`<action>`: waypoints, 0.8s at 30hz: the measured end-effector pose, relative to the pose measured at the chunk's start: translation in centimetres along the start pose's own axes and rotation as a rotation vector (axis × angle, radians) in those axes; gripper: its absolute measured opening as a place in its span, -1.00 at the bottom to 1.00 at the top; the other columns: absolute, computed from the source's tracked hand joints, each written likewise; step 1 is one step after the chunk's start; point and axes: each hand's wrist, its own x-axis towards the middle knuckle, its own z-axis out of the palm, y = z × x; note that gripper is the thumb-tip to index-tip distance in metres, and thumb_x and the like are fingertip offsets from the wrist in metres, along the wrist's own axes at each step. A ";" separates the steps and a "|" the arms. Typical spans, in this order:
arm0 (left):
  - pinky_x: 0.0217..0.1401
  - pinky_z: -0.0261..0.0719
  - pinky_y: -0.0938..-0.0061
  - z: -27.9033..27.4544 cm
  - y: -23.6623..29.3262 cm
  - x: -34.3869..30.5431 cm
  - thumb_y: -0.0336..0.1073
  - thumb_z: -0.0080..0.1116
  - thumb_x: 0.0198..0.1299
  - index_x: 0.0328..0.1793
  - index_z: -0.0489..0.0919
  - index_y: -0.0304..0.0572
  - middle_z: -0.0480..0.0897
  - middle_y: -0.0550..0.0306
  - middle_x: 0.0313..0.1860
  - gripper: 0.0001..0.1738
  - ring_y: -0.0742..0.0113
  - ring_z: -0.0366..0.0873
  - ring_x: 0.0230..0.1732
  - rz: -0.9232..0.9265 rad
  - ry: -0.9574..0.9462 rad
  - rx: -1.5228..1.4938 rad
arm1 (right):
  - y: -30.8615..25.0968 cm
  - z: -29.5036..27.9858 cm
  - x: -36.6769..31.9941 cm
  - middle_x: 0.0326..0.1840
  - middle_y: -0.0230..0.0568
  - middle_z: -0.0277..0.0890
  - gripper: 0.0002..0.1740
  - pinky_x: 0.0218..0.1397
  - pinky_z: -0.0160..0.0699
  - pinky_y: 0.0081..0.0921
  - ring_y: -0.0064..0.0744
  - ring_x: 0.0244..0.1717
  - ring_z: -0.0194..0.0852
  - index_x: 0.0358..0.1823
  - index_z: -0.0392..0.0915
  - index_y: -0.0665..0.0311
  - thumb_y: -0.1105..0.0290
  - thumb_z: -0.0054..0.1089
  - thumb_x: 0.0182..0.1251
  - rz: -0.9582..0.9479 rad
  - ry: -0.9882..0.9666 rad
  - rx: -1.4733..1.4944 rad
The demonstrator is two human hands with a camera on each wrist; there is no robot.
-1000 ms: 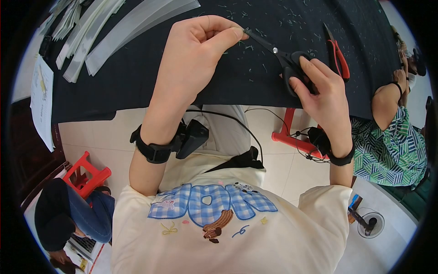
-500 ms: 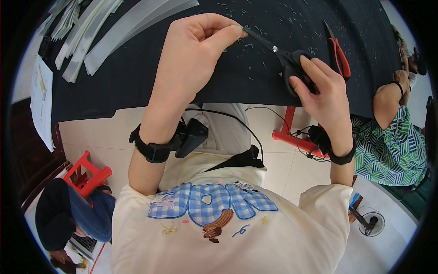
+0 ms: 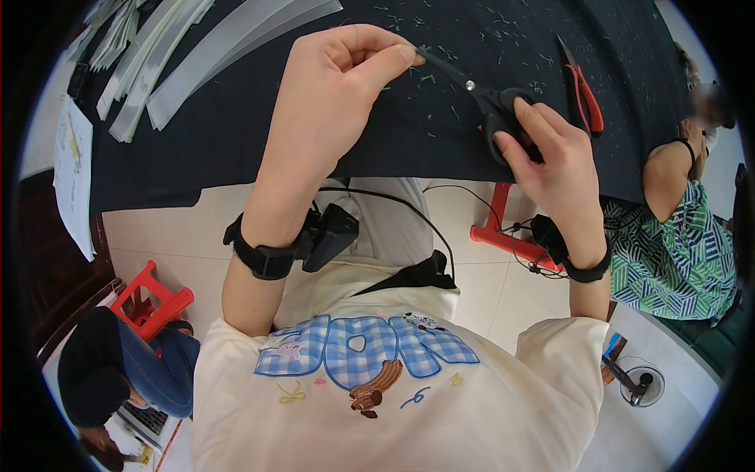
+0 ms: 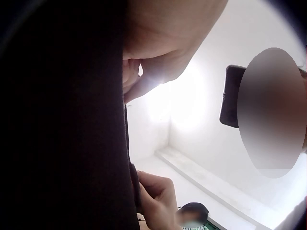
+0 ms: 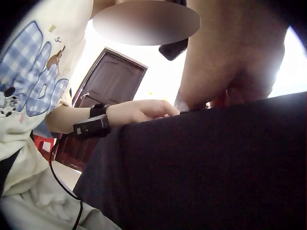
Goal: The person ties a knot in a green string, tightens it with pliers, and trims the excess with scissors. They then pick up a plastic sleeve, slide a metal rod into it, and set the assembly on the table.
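In the head view my right hand (image 3: 560,161) grips the black handles of a pair of scissors (image 3: 487,97), thumb in one loop and fingers at the other. The slim blades point up and left over the black cloth, their tips right at my left fingertips. With thumb and forefinger my left hand (image 3: 330,98) pinches something small and thin, mostly hidden; I cannot tell its kind. Several short, thin pale-green clippings (image 3: 429,78) lie scattered around the blades. The left wrist view shows the left hand (image 4: 165,36) from below, beyond the cloth's dark edge.
Red-handled pliers (image 3: 586,98) with pointed jaws lie right of the scissors. Clear plastic strips (image 3: 228,51) fan out at the back left, beside a paper sheet (image 3: 72,173). Red stools (image 3: 149,303) stand below table height. Another person sits at the right edge.
The scissors and right hand have shifted slightly left, and the blades look closer to the left fingertips. My left hand stays nearly in place.
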 end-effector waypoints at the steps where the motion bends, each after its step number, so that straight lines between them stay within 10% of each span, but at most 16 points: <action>1: -0.72 -0.16 0.75 0.0 0.0 0.0 -0.31 0.13 0.11 -0.26 0.61 -0.31 0.27 0.47 -0.75 -0.80 0.76 0.00 -0.76 0.000 -0.001 0.000 | 0.0 0.0 0.0 -0.56 -0.18 0.34 -0.68 -0.59 0.32 -0.49 -0.27 -0.65 0.35 -0.23 0.48 0.39 0.43 0.30 -0.04 0.000 0.000 0.000; 13: -0.72 -0.15 0.75 0.0 0.3 0.1 -0.31 0.13 0.11 -0.28 0.61 -0.32 0.27 0.47 -0.75 -0.80 0.77 0.01 -0.76 -0.005 -0.010 -0.024 | -0.4 -0.5 0.2 -0.54 -0.15 0.35 -0.70 -0.58 0.33 -0.47 -0.22 -0.63 0.37 -0.25 0.46 0.39 0.42 0.27 -0.01 0.011 -0.038 -0.040; 15: -0.54 0.23 0.74 -0.2 0.5 0.0 -0.33 0.13 0.06 -0.32 0.65 -0.32 0.58 0.22 -0.57 -0.81 0.63 0.38 -0.57 -0.026 -0.007 -0.005 | -0.5 -0.5 0.2 -0.52 -0.14 0.37 -0.71 -0.57 0.34 -0.47 -0.20 -0.62 0.37 -0.27 0.47 0.41 0.42 0.27 -0.02 0.023 -0.035 -0.011; 18: -0.72 -0.14 0.76 0.0 0.1 0.0 -0.31 0.13 0.11 -0.28 0.61 -0.31 0.30 0.47 -0.75 -0.81 0.77 0.02 -0.76 0.021 -0.001 -0.020 | -1.0 -0.6 0.4 -0.50 -0.12 0.40 -0.72 -0.55 0.36 -0.47 -0.18 -0.61 0.39 -0.29 0.48 0.42 0.42 0.28 -0.03 0.068 -0.055 0.008; 24: -0.73 -0.14 0.75 0.0 0.1 0.1 -0.32 0.13 0.11 -0.28 0.62 -0.30 0.29 0.47 -0.76 -0.82 0.76 0.02 -0.77 0.019 0.000 -0.038 | -1.1 -0.8 0.6 -0.46 -0.09 0.44 -0.72 -0.53 0.38 -0.46 -0.18 -0.60 0.42 -0.30 0.49 0.43 0.42 0.28 -0.04 0.074 -0.063 0.003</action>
